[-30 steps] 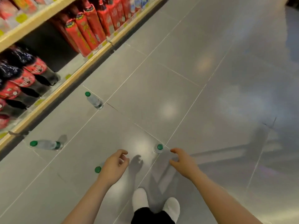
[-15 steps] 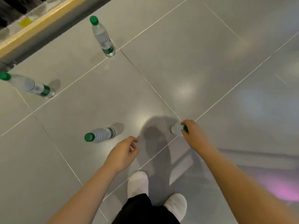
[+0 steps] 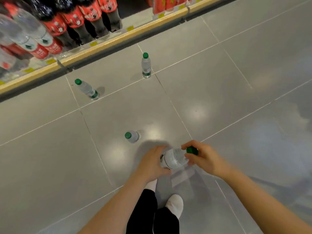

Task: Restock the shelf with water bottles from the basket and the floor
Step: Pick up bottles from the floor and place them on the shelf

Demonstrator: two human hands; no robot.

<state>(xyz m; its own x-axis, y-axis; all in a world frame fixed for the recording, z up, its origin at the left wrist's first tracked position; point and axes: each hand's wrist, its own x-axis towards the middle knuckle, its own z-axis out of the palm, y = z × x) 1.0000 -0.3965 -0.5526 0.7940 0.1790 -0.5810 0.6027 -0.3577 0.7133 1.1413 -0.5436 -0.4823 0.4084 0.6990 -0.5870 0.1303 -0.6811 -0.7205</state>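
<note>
Since half a second ago the bottle by my right hand has left the floor and now sits between both hands, and the shelf has come back into sight along the top. In the head view I see my right hand (image 3: 205,157) curled round the neck just under the green cap, while my left hand (image 3: 152,162) wraps the base end of this held water bottle (image 3: 174,158), which lies roughly sideways above the grey floor (image 3: 236,98). Three more bottles stand on the tiles: the nearest bottle (image 3: 132,136) just ahead of my left hand, a leaning bottle (image 3: 87,89) and an upright bottle (image 3: 146,65) near the shelf (image 3: 118,37), which holds red-labelled dark drinks
</note>
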